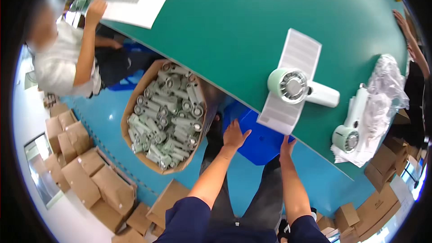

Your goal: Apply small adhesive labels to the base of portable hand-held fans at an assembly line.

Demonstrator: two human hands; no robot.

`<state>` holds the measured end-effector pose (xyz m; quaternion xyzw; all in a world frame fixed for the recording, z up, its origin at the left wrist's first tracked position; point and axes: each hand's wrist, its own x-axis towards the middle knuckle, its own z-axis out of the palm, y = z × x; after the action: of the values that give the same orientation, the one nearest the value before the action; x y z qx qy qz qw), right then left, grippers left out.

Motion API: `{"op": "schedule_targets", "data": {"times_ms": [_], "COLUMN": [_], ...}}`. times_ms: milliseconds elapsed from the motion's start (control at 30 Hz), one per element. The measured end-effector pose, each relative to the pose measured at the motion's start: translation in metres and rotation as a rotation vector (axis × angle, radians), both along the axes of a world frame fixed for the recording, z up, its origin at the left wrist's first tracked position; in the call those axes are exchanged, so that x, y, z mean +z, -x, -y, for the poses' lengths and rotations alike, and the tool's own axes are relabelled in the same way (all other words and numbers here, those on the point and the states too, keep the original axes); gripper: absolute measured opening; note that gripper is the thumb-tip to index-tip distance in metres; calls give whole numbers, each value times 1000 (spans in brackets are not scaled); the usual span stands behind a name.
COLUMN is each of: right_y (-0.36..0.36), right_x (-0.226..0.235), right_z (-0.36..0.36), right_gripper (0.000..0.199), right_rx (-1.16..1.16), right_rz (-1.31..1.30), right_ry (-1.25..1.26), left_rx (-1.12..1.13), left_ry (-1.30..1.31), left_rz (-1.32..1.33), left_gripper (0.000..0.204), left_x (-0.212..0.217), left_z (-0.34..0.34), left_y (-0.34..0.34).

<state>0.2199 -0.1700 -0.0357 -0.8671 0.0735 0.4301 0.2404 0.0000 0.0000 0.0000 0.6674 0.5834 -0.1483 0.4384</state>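
A: Hands first. Left hand [235, 136] spread open, fingers splayed, holding nothing. It hangs over the blue stool [261, 140] that sits under the table edge, just beside the carton.

B: Right hand [286, 145]?

A: At the near edge of the green table [234, 22], fingertips up against the lower end of the printed sheet [290, 81] where it overhangs the edge. Whether it pinches the paper or only touches it, cannot tell.

B: What sits on the sheet?

A: A pale green handheld fan [298, 87], lying flat, round grille up, white handle pointing right.

B: Further out?

A: Second fan [350, 123] of the same kind to the right, on paper, with crumpled clear plastic wrapping [384, 92] beside it. Left of the hands, an open cardboard carton [164, 117] on the floor, packed with grey-green parts.

B: Other people?

A: One in a white shirt [58, 65] at the far left, a hand on a white sheet at the table's far end. Another person's arm [411, 40] at the right rim. Stacks of small brown boxes [85, 166] on the floor, lower left.
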Motion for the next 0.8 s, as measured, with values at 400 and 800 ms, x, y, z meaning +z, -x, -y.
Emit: {"op": "schedule_targets", "data": {"times_ms": [400,800], "right_y": [62,-9], "right_x": [67,65], "right_z": [65,-18], "right_gripper": [86,65], "right_rx": [493,1676], "right_rz": [71,-90], "right_ry": [16,417], "left_rx": [0,-1114], "left_ry": [-114,310], "left_rz": [31,-179], "left_gripper": [117,87], "left_x": [52,16], "left_z": [86,20], "left_y": [45,-82]}}
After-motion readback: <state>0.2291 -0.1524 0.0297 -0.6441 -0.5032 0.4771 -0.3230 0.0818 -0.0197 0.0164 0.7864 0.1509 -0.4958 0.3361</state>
